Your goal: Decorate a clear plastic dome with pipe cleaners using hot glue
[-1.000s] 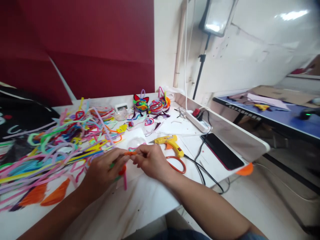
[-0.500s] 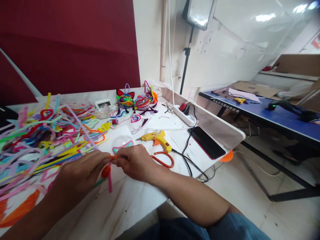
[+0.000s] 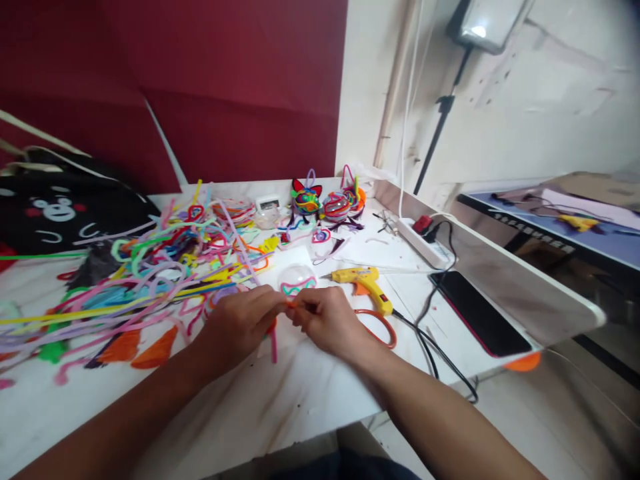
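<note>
Fingertips of my left hand (image 3: 245,320) and my right hand (image 3: 325,317) meet over the table, both closed in a pinch on an orange pipe cleaner (image 3: 291,305). Most of that pipe cleaner is hidden by the fingers. Below my left fingers a pink pipe cleaner (image 3: 274,347) sticks out, beside a bit of orange. Just beyond the hands lies a clear dome (image 3: 297,277) with pink and green wavy trim. Right of my right hand an orange pipe cleaner loop (image 3: 385,327) rests near a yellow glue gun (image 3: 373,283).
Loose colourful pipe cleaners (image 3: 165,267) heap on the left, near orange felt-like pieces (image 3: 155,350). Decorated balls (image 3: 336,205) stand at the back. A power strip (image 3: 425,245), black cable (image 3: 425,347) and phone (image 3: 480,313) occupy the right side, by the raised table edge (image 3: 525,280). A black bag (image 3: 65,213) sits far left.
The view has swung left, so the table appears further right and the black bag now shows. Both hands keep their pinch on the orange pipe cleaner.
</note>
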The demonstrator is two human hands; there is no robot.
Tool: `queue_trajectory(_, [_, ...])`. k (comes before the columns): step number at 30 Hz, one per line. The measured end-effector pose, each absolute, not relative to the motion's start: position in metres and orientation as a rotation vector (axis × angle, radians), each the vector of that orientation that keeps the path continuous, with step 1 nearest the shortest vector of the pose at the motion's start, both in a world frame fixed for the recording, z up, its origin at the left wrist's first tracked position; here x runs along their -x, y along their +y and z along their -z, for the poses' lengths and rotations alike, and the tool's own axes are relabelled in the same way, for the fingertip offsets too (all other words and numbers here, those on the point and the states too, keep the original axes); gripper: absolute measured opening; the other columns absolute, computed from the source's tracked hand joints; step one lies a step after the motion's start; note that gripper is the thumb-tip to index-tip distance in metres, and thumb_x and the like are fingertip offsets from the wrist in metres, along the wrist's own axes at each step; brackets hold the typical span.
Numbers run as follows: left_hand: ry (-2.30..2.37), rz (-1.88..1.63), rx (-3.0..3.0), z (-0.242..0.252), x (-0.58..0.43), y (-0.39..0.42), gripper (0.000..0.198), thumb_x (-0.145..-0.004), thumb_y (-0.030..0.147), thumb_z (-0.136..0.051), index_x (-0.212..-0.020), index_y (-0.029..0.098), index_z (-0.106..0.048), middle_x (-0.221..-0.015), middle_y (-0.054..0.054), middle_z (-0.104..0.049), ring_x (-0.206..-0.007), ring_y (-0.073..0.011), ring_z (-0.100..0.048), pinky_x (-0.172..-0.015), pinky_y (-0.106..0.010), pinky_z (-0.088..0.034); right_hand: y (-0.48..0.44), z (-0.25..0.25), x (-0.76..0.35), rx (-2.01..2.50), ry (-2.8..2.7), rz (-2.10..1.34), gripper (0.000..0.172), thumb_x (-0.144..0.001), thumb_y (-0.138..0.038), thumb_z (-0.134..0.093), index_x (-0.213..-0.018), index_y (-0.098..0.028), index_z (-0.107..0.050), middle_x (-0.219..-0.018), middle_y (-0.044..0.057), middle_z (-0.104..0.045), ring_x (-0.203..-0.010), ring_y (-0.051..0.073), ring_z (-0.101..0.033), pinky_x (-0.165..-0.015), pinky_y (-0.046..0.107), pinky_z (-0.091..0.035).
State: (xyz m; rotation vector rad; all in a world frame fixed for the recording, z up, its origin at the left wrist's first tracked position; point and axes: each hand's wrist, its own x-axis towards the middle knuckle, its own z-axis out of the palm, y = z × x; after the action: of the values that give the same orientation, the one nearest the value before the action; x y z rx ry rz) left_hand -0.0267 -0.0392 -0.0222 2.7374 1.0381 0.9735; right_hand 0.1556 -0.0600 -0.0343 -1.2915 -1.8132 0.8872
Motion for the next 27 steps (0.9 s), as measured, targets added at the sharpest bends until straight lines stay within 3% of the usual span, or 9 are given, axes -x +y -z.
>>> queue_trajectory(6, [1.082,-1.008,-2.473,0.0155,0.0199,-0.0462,0.023,-0.093,0.026,-0.052,-0.081,0.015,-0.067,-0.064,0.001,-0.065,-0.056,-0.0107,-0.059,-0.055,-0.020,-0.043,-0.0563,0.0405,-0.1561,1.188,-1.590,-1.134,0.024,-0.084,-0.026,-0.062,-0.061,-0.018,-0.058,-0.055,-0.002,-0.059,-0.052,0.012,-0.057,-0.052,0.023,-0.041])
queue_trajectory(14, [1.170,-0.986,-2.344,0.0166,0.0252,-0.0455,0.020,-0.093,0.029,-0.055,-0.082,0.017,-0.068,-0.061,0.004,-0.065,-0.054,-0.0095,-0.058,-0.053,-0.020,-0.042,-0.0557,0.0366,-0.1524,1.104,-1.404,-1.265,0.016,-0.081,-0.023,-0.067,-0.067,-0.017,-0.062,-0.060,-0.002,-0.062,-0.050,0.009,-0.055,-0.050,0.021,-0.043])
queue_trajectory(27, [1.023,-0.996,-2.709,0.0174,0.0250,-0.0437,0.020,-0.096,0.020,-0.050,-0.084,0.017,-0.066,-0.073,0.001,-0.069,-0.063,-0.0111,-0.063,-0.059,-0.020,-0.045,-0.0590,0.0365,-0.1558,1.247,-1.770,-0.866,0.019,-0.089,-0.015,-0.060,-0.070,-0.017,-0.065,-0.067,0.001,-0.069,-0.059,0.012,-0.060,-0.058,0.022,-0.040])
